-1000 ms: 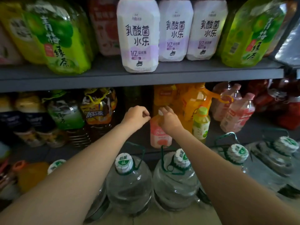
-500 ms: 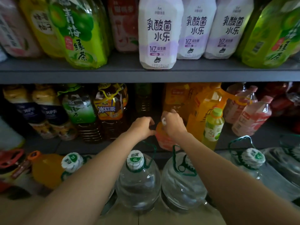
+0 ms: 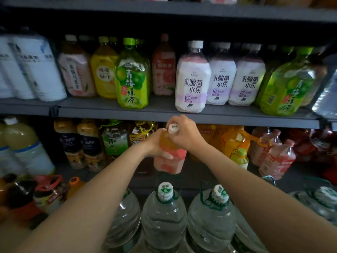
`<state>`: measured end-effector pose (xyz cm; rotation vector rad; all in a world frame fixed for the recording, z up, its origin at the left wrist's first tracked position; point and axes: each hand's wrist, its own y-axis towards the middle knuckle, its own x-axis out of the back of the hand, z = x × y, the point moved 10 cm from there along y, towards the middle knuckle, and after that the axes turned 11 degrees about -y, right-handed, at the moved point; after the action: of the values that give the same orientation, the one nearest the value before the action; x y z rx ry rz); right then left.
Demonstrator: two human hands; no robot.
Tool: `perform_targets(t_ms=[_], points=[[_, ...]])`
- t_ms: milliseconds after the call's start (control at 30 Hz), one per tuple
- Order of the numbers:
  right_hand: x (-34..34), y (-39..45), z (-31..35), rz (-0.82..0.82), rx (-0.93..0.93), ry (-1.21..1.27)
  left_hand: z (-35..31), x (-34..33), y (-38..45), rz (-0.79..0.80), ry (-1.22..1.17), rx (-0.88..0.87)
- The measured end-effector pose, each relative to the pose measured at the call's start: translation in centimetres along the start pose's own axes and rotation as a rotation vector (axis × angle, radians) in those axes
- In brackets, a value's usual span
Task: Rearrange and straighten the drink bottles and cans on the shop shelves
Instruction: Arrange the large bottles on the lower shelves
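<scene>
Water jugs (image 3: 165,214) stand nearest, their capped necks directly below the lifted pink-labelled bottle (image 3: 170,157); a slip would drop it onto them. Left hand (image 3: 158,143) wraps around the bottle's shoulder, right hand (image 3: 184,133) curls around its neck just under the white cap (image 3: 172,128), so the bottle hangs in the air in front of the lower shelf, clear of it. Beside it, the small green-capped bottle (image 3: 240,157) could be knocked over on the way back in. Further up, the shelf edge (image 3: 237,120) sits just above the cap, and raising the bottle carelessly might strike it or nudge the white lactic-drink bottle (image 3: 193,79) overhanging the front.
</scene>
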<state>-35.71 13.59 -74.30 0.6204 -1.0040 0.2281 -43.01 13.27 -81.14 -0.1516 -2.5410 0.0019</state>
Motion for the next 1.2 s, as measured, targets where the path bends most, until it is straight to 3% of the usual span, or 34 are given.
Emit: perform_targets(t_ms=[133, 433, 633, 933, 1033, 1100, 1200], points=[[5.6, 2.3, 3.2, -0.14, 0.023, 0.042, -2.3, 4.7, -1.5, -0.153, -0.237, -0.104], [13.9, 7.4, 9.0, -0.395, 0.089, -0.046, -10.9, 14.6, -2.1, -0.363, -0.047, -0.32], [12.7, 10.7, 8.5, -0.473, 0.008, -0.068, -10.3, 16.4, -1.1, -0.584, 0.098, -0.26], [11.8, 12.8, 8.0, -0.388, -0.024, -0.138, -9.2, 16.3, 0.7, -0.634, 0.126, -0.195], [11.2, 11.9, 7.8, -0.405, 0.021, -0.209, -9.4, 16.2, 1.0, -0.636, 0.125, -0.172], [10.7, 10.2, 8.1, -0.502, 0.097, -0.273, -9.5, 16.2, 1.1, -0.654, 0.154, -0.152], [8.1, 7.4, 8.0, -0.583, 0.244, -0.534, -9.8, 16.1, 0.9, -0.693, 0.228, -0.144]])
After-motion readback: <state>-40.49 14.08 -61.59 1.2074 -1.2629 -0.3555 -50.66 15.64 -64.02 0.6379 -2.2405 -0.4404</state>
